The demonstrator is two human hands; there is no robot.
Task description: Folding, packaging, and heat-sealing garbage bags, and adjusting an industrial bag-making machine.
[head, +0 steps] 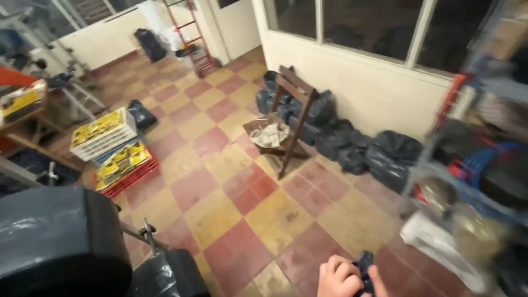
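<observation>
A small dark object [364, 269] (possibly a tool, too blurred to tell) is gripped by the curled fingers [336, 274] of the right hand [344, 279] at the bottom edge, above the checkered floor [236, 187]. A wooden chair [286, 118] is seen well beyond.

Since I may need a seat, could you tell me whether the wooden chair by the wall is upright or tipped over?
Upright: the wooden chair stands on its legs, a crumpled cloth on its seat.

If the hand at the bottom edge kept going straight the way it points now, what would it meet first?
Probably nothing close: the hand, gripping a small dark object, points up-frame over bare checkered floor. The wooden chair seems first, though depth is unclear.
</observation>
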